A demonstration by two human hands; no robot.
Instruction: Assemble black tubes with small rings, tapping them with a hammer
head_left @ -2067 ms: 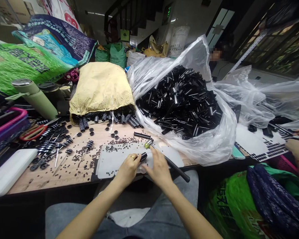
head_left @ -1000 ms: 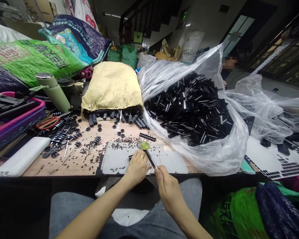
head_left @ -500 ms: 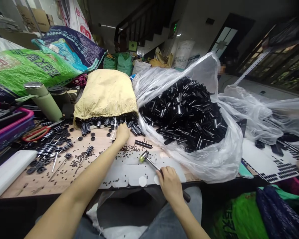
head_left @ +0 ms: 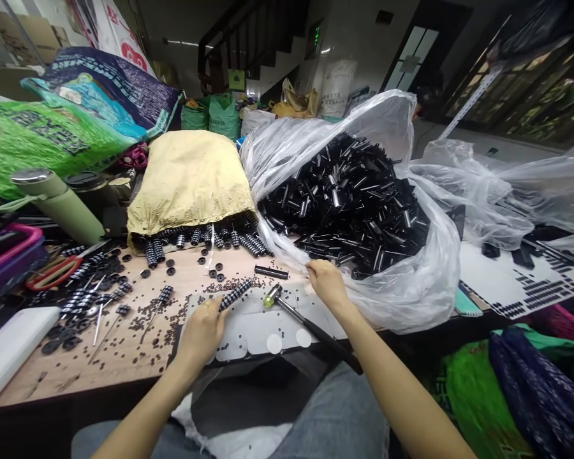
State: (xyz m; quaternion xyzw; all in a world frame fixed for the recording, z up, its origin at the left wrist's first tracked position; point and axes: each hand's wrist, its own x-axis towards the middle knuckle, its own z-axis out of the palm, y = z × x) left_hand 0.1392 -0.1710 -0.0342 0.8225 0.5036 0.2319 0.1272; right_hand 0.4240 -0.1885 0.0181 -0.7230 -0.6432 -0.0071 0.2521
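My left hand (head_left: 203,331) is closed around one end of a ribbed black-and-white rod (head_left: 236,294), which points up and right over the grey board (head_left: 229,344). My right hand (head_left: 329,285) is at the lower edge of the clear plastic bag (head_left: 435,290), fingers curled together; what is at their tips cannot be made out. Between the hands lies a small mallet (head_left: 273,295) with a yellowish face, its dark handle running toward the table's front edge. Just beyond it rests a single black tube (head_left: 272,272).
Black plastic pieces (head_left: 349,204) fill the clear bag. A yellow sack (head_left: 191,182) spills ribbed rods. On the left are red-handled scissors (head_left: 52,273), a green flask (head_left: 60,204), a white block (head_left: 14,350) and scattered tiny rings. A white sheet (head_left: 488,274) with black pieces lies right.
My left hand has come back from the sack's mouth with a ribbed rod. My right hand has let go of the mallet and moved forward to the bag's edge. The view has shifted slightly.
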